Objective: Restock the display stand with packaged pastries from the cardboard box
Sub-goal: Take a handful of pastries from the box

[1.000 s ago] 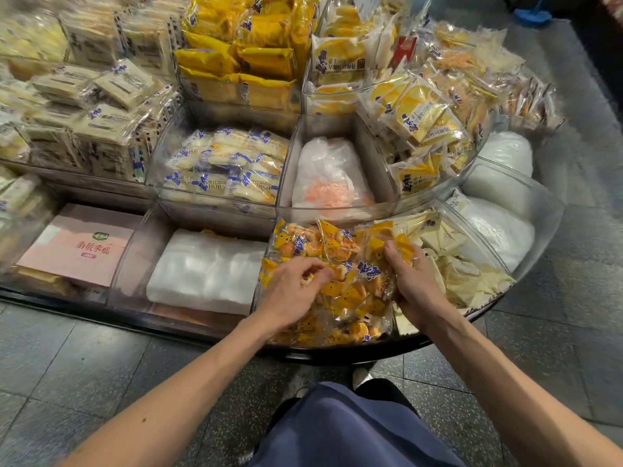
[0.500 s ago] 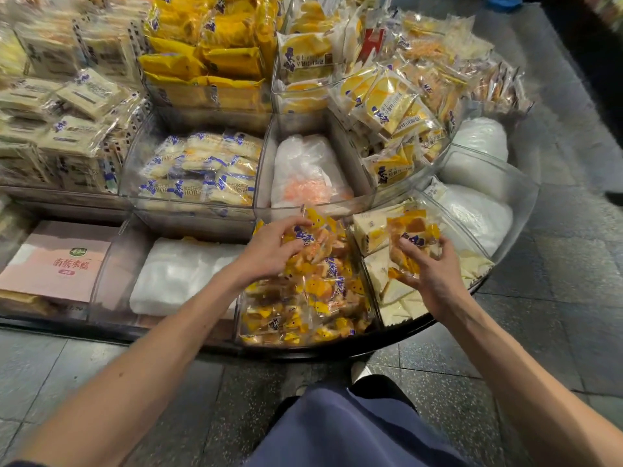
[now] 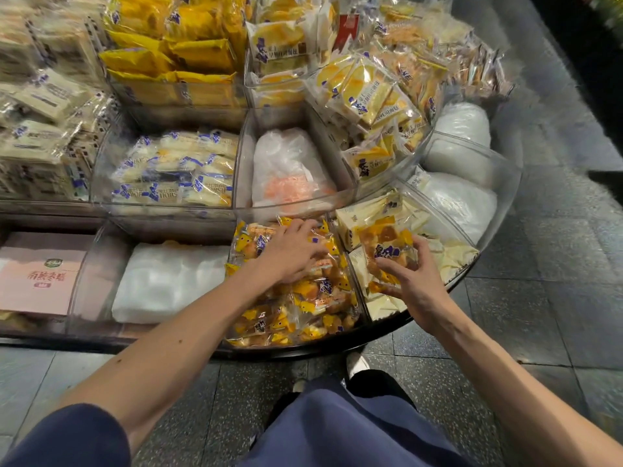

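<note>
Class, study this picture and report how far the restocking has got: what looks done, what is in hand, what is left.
Done: the front bin is heaped with yellow packets, the left hand resting on them. In hand: the right hand holds one more packet over the pale packets alongside. Left: placing it; the adjoining bin shows mainly white padding. No cardboard box is in view.

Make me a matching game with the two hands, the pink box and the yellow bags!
Things:
1. left hand
2. right hand
3. pink box
4. yellow bags

Places or states:
A. top row
B. bottom row, far left
C. holding one pack
D. resting on the pile

Pairs: 1-D, 2-C, 3-B, 4-A
</note>
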